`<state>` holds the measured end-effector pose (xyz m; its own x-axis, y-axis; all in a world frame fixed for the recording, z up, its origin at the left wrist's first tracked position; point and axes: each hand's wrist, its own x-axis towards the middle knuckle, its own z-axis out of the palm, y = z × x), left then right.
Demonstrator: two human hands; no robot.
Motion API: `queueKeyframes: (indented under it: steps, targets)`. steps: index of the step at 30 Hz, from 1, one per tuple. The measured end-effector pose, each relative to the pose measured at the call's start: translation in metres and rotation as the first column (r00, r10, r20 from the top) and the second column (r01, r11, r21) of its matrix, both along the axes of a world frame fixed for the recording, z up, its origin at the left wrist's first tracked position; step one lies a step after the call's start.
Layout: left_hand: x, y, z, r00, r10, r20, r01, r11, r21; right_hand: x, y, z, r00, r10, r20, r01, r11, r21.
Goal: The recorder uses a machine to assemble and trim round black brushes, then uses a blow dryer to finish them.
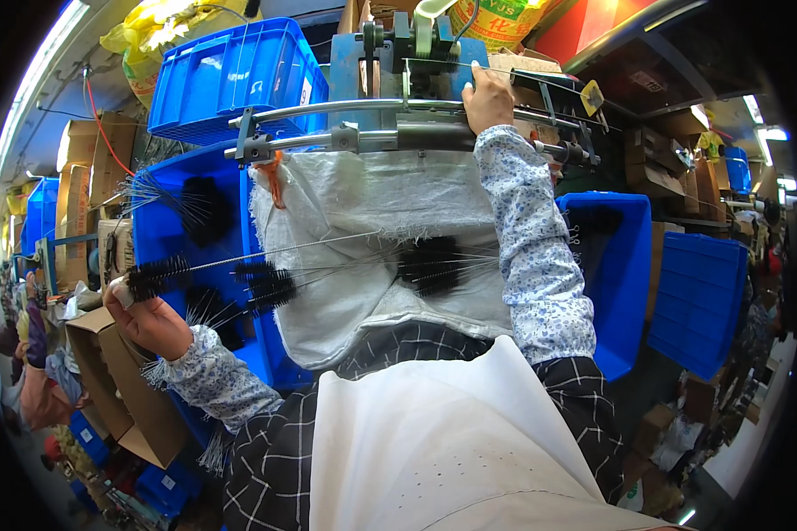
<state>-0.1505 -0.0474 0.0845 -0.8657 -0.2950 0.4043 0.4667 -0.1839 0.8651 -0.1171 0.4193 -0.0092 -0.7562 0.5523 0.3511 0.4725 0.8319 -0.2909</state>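
My left hand [155, 326], out at the left, is closed at the bristle end of a black wire-stemmed bottle brush [157, 276]. The brush's thin twisted stem slants up rightward across a whitish woven cloth [328, 199] over my lap. My right hand [490, 96] reaches forward to a blue-grey bench machine [350, 71], its fingers bent at the machine's right side. A thin wire runs past those fingertips; what they hold, if anything, is too small to make out. More black bottle brushes [270, 285] lie on the cloth, along with another black bristle head [434, 264].
Metal rails [354, 140] cross in front of the machine. A blue bin [155, 230] with brushes stands at left, another blue bin [624, 301] at right. A blue crate [239, 80] sits at the far left. An open cardboard box [119, 389] stands below my left hand.
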Motion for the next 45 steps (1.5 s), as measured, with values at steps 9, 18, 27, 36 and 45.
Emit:
queueKeyframes:
  steps: [9, 18, 27, 36, 45]
  targets:
    - [0.000, 0.005, 0.002, 1.000, 0.016, 0.004, -0.016, 0.999, 0.034, -0.013, -0.019, 0.002, 1.000, -0.003, 0.007, 0.003, 1.000, -0.026]
    - [-0.001, 0.005, 0.002, 1.000, -0.009, -0.002, 0.009, 0.998, 0.068, -0.029, -0.044, 0.005, 0.997, -0.040, 0.072, 0.045, 0.997, -0.069]
    - [-0.001, 0.003, 0.004, 1.000, 0.008, -0.006, -0.007, 0.997, 0.076, -0.024, -0.040, 0.009, 0.995, -0.029, 0.100, 0.036, 0.997, -0.072]
    - [-0.008, -0.013, -0.008, 0.999, -0.045, -0.027, 0.047, 0.994, 0.097, -0.016, -0.024, 0.004, 0.998, -0.017, 0.063, 0.020, 0.999, -0.042]
    - [0.001, -0.006, 0.002, 1.000, -0.007, -0.024, 0.009, 0.998, 0.062, -0.006, -0.010, 0.005, 0.997, -0.023, 0.075, 0.026, 0.999, -0.047]
